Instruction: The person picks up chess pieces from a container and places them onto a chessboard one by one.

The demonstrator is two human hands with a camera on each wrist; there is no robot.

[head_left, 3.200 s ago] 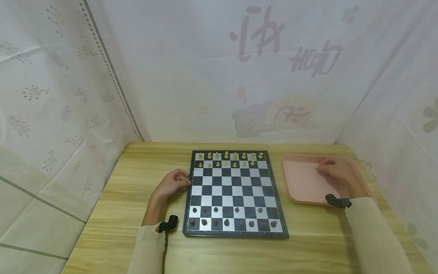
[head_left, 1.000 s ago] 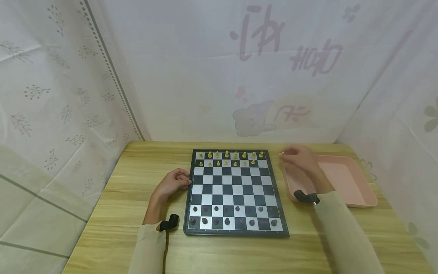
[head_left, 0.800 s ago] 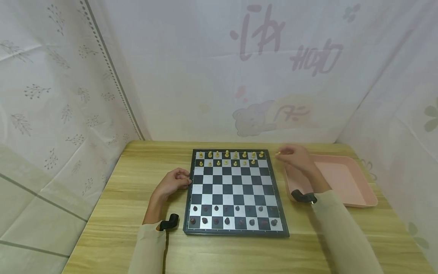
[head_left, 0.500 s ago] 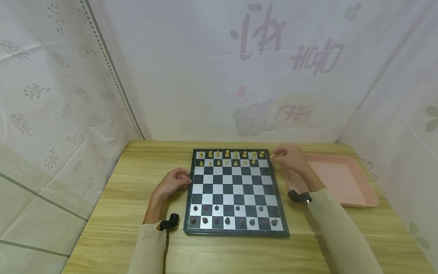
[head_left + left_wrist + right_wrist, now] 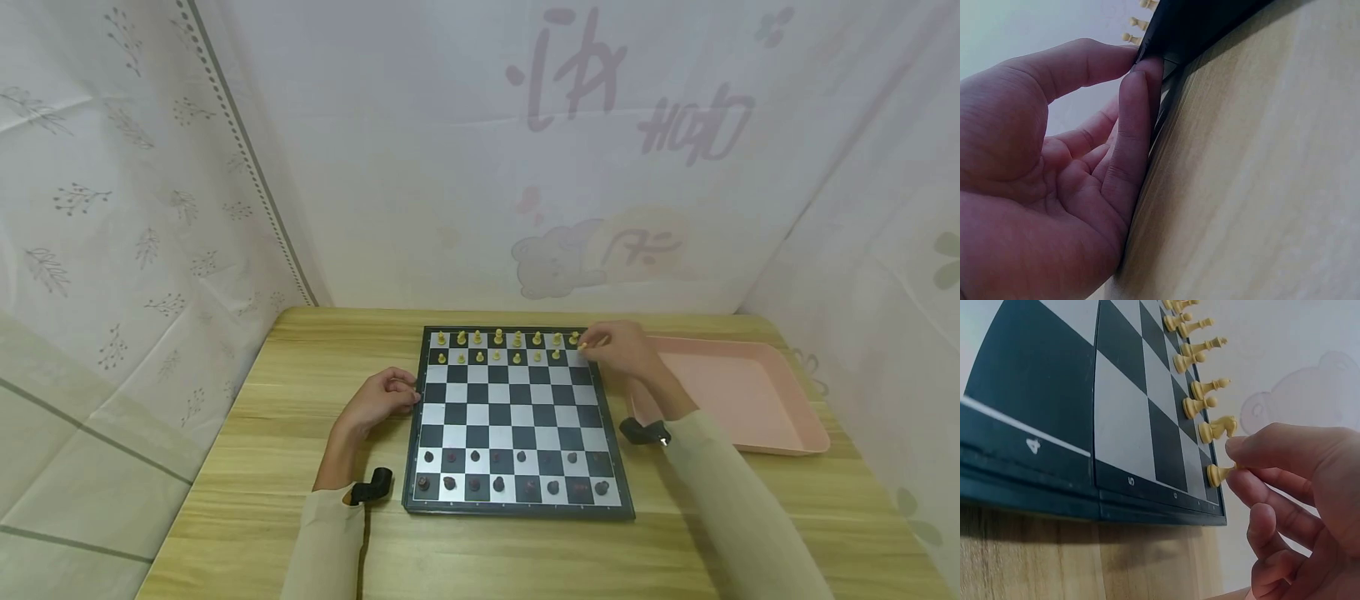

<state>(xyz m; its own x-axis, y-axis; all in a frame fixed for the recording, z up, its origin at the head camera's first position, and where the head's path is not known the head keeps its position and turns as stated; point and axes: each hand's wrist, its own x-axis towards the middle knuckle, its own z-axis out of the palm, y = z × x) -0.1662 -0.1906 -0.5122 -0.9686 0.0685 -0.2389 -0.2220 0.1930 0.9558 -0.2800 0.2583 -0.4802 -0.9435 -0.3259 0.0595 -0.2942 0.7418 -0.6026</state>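
Observation:
In the head view a black-and-white chessboard (image 5: 510, 417) lies on the wooden table. My left hand (image 5: 378, 400) holds the board's left edge; the left wrist view shows the thumb (image 5: 1094, 59) on the upper rim and bent fingers against the side. Between thumb and index finger, my right hand (image 5: 622, 350) pinches a cream chess pawn (image 5: 1217, 475) by its head, over the far right corner of the board. Its base is right at a square of the second row from the back. Beside it stands a cream knight (image 5: 1217, 429). Dark pieces (image 5: 498, 483) fill two near rows.
A pink tray (image 5: 750, 392) stands on the table (image 5: 315, 342) right of the board, partly covered by my right forearm. Other cream pieces (image 5: 497, 337) stand along the two far rows. A patterned cloth wall (image 5: 420, 208) rises behind the table.
My right hand has moved left from the tray to the board's far right corner, carrying the cream pawn. My left hand has stayed at the left edge.

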